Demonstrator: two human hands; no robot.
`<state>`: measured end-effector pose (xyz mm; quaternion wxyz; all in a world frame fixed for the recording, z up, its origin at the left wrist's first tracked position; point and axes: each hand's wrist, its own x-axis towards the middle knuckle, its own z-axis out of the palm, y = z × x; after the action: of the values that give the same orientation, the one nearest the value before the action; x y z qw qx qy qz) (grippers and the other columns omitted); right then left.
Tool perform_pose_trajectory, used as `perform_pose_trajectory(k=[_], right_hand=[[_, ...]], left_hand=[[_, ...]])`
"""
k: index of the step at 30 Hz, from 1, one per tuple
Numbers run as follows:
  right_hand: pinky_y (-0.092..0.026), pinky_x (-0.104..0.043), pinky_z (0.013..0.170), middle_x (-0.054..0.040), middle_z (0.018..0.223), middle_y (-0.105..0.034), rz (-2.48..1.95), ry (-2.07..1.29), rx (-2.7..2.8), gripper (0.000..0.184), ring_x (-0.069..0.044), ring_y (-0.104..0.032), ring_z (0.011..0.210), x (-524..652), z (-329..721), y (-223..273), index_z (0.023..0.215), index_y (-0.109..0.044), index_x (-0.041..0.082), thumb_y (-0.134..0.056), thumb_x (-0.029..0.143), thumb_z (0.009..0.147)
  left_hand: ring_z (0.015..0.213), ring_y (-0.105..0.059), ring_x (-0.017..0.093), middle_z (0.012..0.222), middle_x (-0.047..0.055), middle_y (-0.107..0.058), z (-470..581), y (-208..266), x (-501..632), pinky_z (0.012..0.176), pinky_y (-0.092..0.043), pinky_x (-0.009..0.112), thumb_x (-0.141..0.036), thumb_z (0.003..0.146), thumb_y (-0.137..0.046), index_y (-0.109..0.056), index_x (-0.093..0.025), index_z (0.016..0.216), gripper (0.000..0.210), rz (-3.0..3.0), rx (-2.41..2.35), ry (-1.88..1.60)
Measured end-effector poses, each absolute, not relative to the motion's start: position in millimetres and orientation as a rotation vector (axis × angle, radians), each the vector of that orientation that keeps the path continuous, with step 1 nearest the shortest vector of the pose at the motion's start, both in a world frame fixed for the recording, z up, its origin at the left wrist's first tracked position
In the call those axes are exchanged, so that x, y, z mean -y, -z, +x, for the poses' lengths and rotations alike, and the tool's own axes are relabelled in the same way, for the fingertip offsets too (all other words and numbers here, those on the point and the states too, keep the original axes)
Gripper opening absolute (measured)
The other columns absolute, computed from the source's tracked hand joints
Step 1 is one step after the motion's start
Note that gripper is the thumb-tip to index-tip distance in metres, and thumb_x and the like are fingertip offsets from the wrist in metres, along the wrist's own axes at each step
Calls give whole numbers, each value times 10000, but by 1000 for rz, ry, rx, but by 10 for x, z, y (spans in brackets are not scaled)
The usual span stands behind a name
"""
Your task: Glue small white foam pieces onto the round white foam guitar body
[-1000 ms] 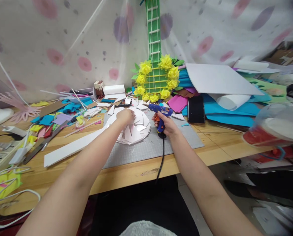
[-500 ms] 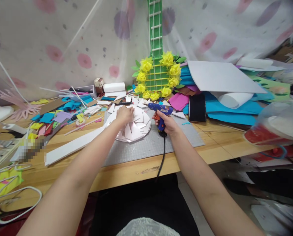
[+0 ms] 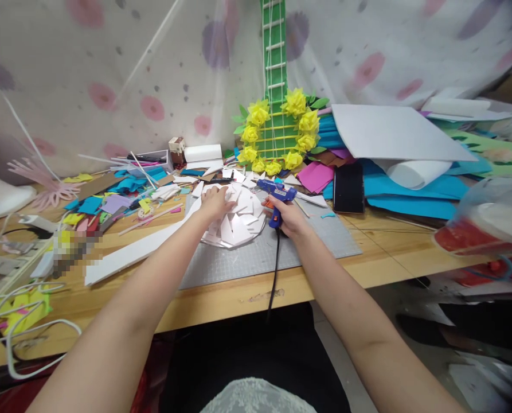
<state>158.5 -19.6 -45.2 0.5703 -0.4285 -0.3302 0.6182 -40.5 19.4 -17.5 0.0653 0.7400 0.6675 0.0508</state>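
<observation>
My right hand (image 3: 290, 217) grips a blue glue gun (image 3: 285, 193) by its handle. The gun's nozzle points left, and its orange trigger shows beside my fingers. A black cord hangs from the handle over the table's front edge. To the left, a round white disc (image 3: 249, 232) covered with overlapping angular white foam-board pieces lies on the grey cutting mat (image 3: 320, 246). Over its upper left part rests my left hand (image 3: 215, 204), fingers loosely spread and touching the white pieces. My palm and forearm hide part of the disc.
Behind stands a green paper guitar (image 3: 277, 123) ringed with yellow paper flowers. A long white strip (image 3: 122, 261) extends left from the disc. Colourful scraps (image 3: 122, 186) litter the left side. On the right are a black phone (image 3: 348, 189), blue sheets (image 3: 410, 198) and a plastic cup (image 3: 462, 235).
My left hand's fingers have loosened and spread over the white pieces. The glue gun has shifted slightly left relative to the mat, still in my right hand. The camera view has moved a little.
</observation>
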Motion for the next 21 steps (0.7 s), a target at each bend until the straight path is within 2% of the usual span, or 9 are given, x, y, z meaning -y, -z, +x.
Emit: perform_pose_trajectory(k=[4, 7, 10, 13, 15, 19, 21], right_hand=[[-503, -220, 657, 9, 700, -659, -1012, -1406, 768, 217, -101, -625, 707, 183, 1565, 488, 702, -618, 193, -742, 358, 636], [-471, -205, 572, 3, 699, -661, -1043, -1347, 809, 265, -97, -603, 648, 182, 1565, 514, 699, -625, 187, -747, 401, 602], [-408, -202, 461, -1, 676, -653, -1112, -1256, 856, 322, -94, -561, 570, 172, 1591, 539, 683, -626, 181, -751, 451, 561], [-379, -204, 430, -2, 681, -656, -1151, -1183, 860, 367, -101, -556, 574, 144, 1648, 560, 690, -619, 187, -746, 496, 538], [-384, -206, 440, -1, 695, -662, -1157, -1144, 862, 378, -112, -571, 608, 116, 1690, 575, 703, -614, 195, -734, 514, 541], [-411, -220, 474, -4, 694, -660, -1146, -1083, 883, 367, -125, -590, 631, 54, 1737, 608, 706, -588, 203, -705, 520, 564], [-416, -223, 484, -5, 697, -659, -1135, -1063, 891, 360, -127, -595, 631, 27, 1741, 621, 712, -580, 204, -694, 517, 574]], left_hand=[[1201, -406, 305, 1228, 124, -478, -444, 172, -207, 1006, -280, 435, -441, 802, -540, -463, -245, 1319, 558, 2265, -1944, -267], [1144, -456, 258, 1157, 84, -495, -490, 151, -202, 985, -321, 382, -451, 781, -576, -550, -270, 1226, 482, 2239, -1866, -322], [1140, -455, 262, 1141, 81, -491, -502, 129, -189, 983, -326, 379, -468, 713, -651, -560, -260, 1208, 545, 2210, -1878, -283], [1161, -436, 282, 1165, 90, -489, -477, 127, -196, 990, -320, 393, -452, 670, -698, -544, -248, 1221, 608, 2200, -1907, -300], [1154, -447, 267, 1176, 99, -495, -478, 131, -208, 988, -329, 380, -432, 695, -683, -534, -233, 1232, 593, 2154, -1912, -407], [1086, -510, 197, 1187, 127, -510, -654, 77, -163, 954, -376, 321, -401, 831, -512, -493, -167, 1263, 492, 1974, -1892, -724], [1118, -502, 208, 1247, 128, -491, -846, 10, -80, 938, -394, 317, -431, 786, -553, -460, -175, 1291, 573, 1968, -1815, -693]])
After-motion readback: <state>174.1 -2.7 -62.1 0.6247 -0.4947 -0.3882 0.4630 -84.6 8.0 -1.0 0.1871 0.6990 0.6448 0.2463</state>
